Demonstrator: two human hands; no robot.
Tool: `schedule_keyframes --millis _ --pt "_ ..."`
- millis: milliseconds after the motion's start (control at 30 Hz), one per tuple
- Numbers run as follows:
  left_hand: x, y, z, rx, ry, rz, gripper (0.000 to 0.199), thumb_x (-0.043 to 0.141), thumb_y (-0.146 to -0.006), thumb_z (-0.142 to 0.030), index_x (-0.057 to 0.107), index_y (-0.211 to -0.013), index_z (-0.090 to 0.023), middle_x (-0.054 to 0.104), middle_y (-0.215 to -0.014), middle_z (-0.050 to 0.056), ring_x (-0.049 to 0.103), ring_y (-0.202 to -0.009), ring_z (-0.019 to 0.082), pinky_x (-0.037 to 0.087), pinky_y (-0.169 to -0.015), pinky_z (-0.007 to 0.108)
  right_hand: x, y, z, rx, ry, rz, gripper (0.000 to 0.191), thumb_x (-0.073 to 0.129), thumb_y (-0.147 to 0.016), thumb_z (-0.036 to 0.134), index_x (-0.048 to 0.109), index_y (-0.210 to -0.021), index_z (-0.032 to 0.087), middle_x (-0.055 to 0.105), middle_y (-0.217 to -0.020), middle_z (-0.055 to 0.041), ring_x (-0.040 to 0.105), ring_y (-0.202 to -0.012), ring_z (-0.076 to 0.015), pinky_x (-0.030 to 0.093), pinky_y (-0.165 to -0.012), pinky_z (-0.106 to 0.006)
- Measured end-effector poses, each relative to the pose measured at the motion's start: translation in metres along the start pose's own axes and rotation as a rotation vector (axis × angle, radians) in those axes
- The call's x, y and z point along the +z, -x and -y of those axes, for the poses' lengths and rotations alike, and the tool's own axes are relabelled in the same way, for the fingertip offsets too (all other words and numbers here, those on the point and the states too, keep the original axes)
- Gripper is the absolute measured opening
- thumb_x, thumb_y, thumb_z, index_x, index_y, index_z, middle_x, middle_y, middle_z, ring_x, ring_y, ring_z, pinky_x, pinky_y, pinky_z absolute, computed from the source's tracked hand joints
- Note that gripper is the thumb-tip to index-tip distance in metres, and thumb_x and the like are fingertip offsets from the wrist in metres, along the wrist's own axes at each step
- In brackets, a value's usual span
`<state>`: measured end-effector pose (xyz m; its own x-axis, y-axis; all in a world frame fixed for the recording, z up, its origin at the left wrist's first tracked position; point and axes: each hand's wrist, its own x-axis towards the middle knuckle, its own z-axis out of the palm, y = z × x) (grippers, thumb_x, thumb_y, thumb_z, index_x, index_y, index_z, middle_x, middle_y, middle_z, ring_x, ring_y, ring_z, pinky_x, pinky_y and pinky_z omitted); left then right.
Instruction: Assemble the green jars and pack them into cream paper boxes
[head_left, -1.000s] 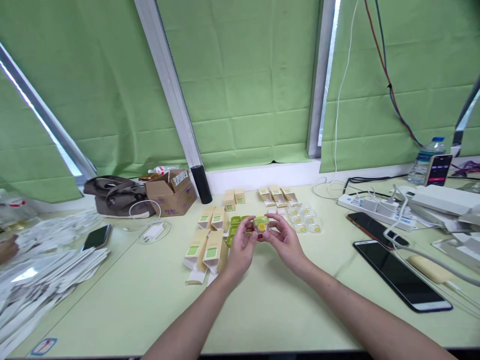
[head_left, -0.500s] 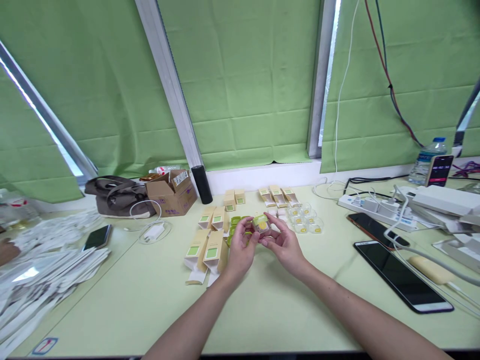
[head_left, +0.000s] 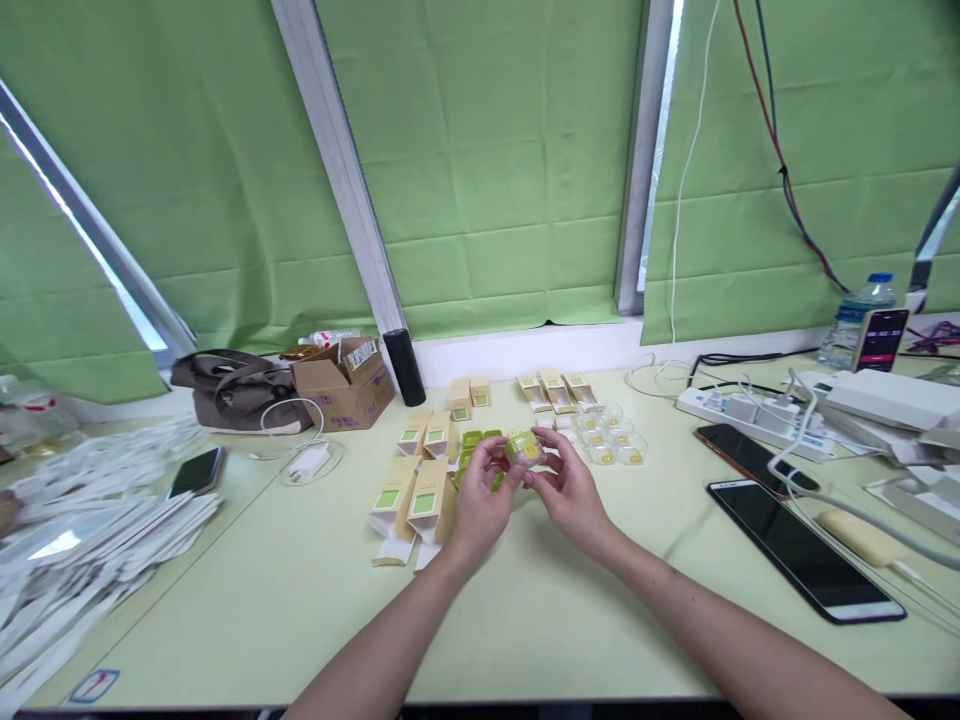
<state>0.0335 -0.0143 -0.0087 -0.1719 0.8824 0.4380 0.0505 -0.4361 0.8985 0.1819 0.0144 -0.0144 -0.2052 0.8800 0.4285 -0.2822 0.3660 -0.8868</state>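
A small clear case with a green lid and a yellow mark (head_left: pixel 527 449) is held above the table between both hands. My left hand (head_left: pixel 484 493) grips its left side, and my right hand (head_left: pixel 568 490) has thumb and fingers on its right side. Behind my left hand, green trays (head_left: pixel 472 440) lie partly hidden. Open beige cartons with green labels (head_left: pixel 424 502) stand to the left. Several clear round-edged cups with yellow centres (head_left: pixel 631 449) sit to the right. Three more open cartons (head_left: pixel 554 388) lie farther back.
Two phones (head_left: pixel 806 550) and a power strip (head_left: pixel 750 415) with cables are at the right. A cardboard box (head_left: pixel 345 390), a grey bag (head_left: pixel 244 395) and a black cylinder (head_left: pixel 404 368) stand at the back left. White strips (head_left: pixel 112 540) cover the far left, where another person's hand shows at the edge.
The small case has turned slightly between my fingers, and its yellow mark shows at another angle. Both hands stay in nearly the same place. The other person's hand has moved left.
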Motion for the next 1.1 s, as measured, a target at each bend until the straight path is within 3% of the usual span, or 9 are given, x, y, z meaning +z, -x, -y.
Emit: schedule_keyframes --millis 200,333,467,600,833,967,1100 --pt "0.000 0.001 0.001 0.016 -0.072 -0.038 0.044 0.079 -0.088 -0.044 0.062 -0.123 -0.023 0.066 -0.111 0.007 0.065 -0.100 0.020 0.056 -0.088 0.033 0.001 -0.001 0.001 0.028 -0.132 -0.020 0.055 0.087 -0.080 0.034 0.062 -0.129 0.032 0.063 -0.126 -0.0066 0.067 -0.105 -0.0226 0.063 -0.081 -0.036" --pt "-0.001 0.001 0.001 0.033 -0.148 -0.096 0.042 0.082 -0.086 -0.040 0.064 -0.121 -0.024 0.068 -0.109 0.006 0.065 -0.099 0.020 0.055 -0.090 0.034 -0.003 -0.003 0.003 0.039 -0.223 0.067 0.047 0.086 -0.082 0.042 0.064 -0.122 0.028 0.070 -0.122 -0.0081 0.067 -0.110 -0.0260 0.062 -0.081 -0.038" --pt "-0.005 0.001 0.001 0.082 -0.242 -0.137 0.042 0.085 -0.083 -0.037 0.068 -0.119 -0.024 0.069 -0.112 0.007 0.065 -0.101 0.023 0.053 -0.093 0.037 -0.007 -0.005 0.005 0.097 -0.288 0.133 0.047 0.086 -0.082 0.048 0.066 -0.119 0.026 0.076 -0.112 -0.0079 0.071 -0.099 -0.0254 0.062 -0.082 -0.040" --pt "-0.008 0.001 -0.003 0.165 -0.307 -0.115 0.038 0.086 -0.082 -0.037 0.073 -0.115 -0.027 0.069 -0.104 0.005 0.063 -0.094 0.022 0.052 -0.088 0.036 -0.005 -0.004 0.004 0.172 -0.367 0.115 0.048 0.090 -0.077 0.046 0.070 -0.114 0.025 0.076 -0.114 -0.0079 0.074 -0.098 -0.0264 0.061 -0.089 -0.045" --pt "-0.004 0.008 -0.005 0.190 -0.278 -0.040 0.065 0.083 -0.087 -0.036 0.052 -0.143 -0.030 0.063 -0.113 0.006 0.062 -0.108 0.023 0.050 -0.102 0.039 -0.007 -0.007 0.013 0.272 -0.606 0.129 0.037 0.086 -0.083 0.038 0.073 -0.113 0.021 0.080 -0.110 -0.0089 0.079 -0.098 -0.0276 0.060 -0.094 -0.044" --pt "-0.004 0.010 -0.004 0.235 -0.268 -0.007 0.045 0.070 -0.097 -0.035 0.052 -0.137 -0.027 0.063 -0.119 0.008 0.062 -0.113 0.023 0.050 -0.104 0.040 -0.011 -0.010 0.009 0.322 -0.794 0.079 0.023 0.081 -0.085 0.026 0.068 -0.104 0.025 0.082 -0.101 -0.0054 0.080 -0.096 -0.0278 0.061 -0.096 -0.046" --pt "-0.005 0.005 -0.004 0.255 -0.243 -0.041 0.017 0.061 -0.102 -0.038 0.060 -0.110 -0.023 0.064 -0.109 0.008 0.063 -0.105 0.021 0.052 -0.095 0.035 -0.017 -0.016 -0.001 0.360 -0.851 0.081 0.014 0.073 -0.087 0.023 0.067 -0.098 0.022 0.081 -0.094 -0.0088 0.079 -0.085 -0.0267 0.065 -0.085 -0.043"
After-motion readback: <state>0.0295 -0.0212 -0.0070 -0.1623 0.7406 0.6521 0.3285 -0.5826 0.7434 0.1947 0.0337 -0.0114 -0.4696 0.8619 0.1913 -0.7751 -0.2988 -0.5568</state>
